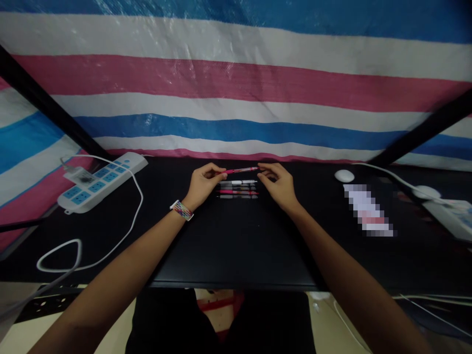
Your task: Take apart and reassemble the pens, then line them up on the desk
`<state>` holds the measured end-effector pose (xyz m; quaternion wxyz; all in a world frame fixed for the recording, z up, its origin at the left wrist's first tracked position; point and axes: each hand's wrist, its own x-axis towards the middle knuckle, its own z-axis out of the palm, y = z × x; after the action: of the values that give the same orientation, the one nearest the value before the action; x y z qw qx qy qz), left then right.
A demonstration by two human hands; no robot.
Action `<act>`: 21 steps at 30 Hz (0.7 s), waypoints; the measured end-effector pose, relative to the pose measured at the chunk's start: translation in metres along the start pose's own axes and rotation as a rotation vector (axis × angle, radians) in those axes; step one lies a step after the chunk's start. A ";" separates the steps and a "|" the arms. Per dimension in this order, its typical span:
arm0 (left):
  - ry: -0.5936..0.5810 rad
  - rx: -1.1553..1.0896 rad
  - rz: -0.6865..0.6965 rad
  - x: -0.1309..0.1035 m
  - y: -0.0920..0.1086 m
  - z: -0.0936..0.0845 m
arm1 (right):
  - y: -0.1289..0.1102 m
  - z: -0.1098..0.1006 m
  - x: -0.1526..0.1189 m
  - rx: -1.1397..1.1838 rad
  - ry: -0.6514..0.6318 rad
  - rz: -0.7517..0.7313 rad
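A red pen (241, 170) lies crosswise between my two hands, just beyond a row of other pens. My left hand (205, 183), with a colourful woven band at the wrist, pinches its left end. At its right end, my right hand (277, 183) has thumb and forefinger closed around the tip. Nearer to me, several pens lie side by side on the black table: a white pen (239, 182) at the back, then dark ones, another red pen (236, 192) and a grey pen (238, 197) in front.
At the left, a white power strip (105, 182) with blue sockets holds a plugged-in charger (79, 176); its white cable (136, 216) loops over the black table (236, 246). To the right are a white round object (344, 175), a blurred-out item (368, 211) and another power strip (452, 216). Striped sheeting (236, 83) hangs behind.
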<state>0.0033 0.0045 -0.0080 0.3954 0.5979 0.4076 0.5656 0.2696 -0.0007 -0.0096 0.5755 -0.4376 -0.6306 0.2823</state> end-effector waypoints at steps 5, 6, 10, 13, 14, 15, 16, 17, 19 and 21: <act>-0.021 0.060 -0.010 0.001 -0.002 -0.003 | 0.008 0.000 -0.001 -0.192 -0.094 -0.182; -0.023 0.069 -0.011 0.001 -0.003 -0.004 | 0.009 -0.001 -0.001 -0.217 -0.101 -0.200; -0.029 0.140 0.019 0.002 -0.005 -0.006 | 0.007 -0.002 -0.001 -0.279 -0.111 -0.248; -0.036 0.258 0.041 0.003 -0.005 -0.007 | 0.007 -0.003 -0.001 -0.311 -0.114 -0.260; -0.038 0.310 0.043 0.003 -0.005 -0.008 | 0.008 -0.003 -0.001 -0.320 -0.115 -0.259; -0.039 0.368 0.048 0.003 -0.005 -0.008 | 0.008 -0.002 -0.001 -0.330 -0.116 -0.256; -0.041 0.428 0.059 0.004 -0.005 -0.009 | 0.009 -0.002 -0.001 -0.339 -0.118 -0.252; -0.045 0.485 0.075 0.004 -0.005 -0.009 | 0.010 -0.002 -0.002 -0.349 -0.120 -0.245; -0.067 0.580 0.108 0.004 -0.004 -0.010 | 0.012 -0.001 -0.002 -0.373 -0.131 -0.220; -0.088 0.640 0.117 0.004 -0.004 -0.011 | 0.014 0.000 -0.003 -0.390 -0.152 -0.183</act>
<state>-0.0075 0.0102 -0.0098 0.1717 0.7382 0.5121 0.4041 0.2727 0.0034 -0.0231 0.4543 -0.4590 -0.7517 0.1339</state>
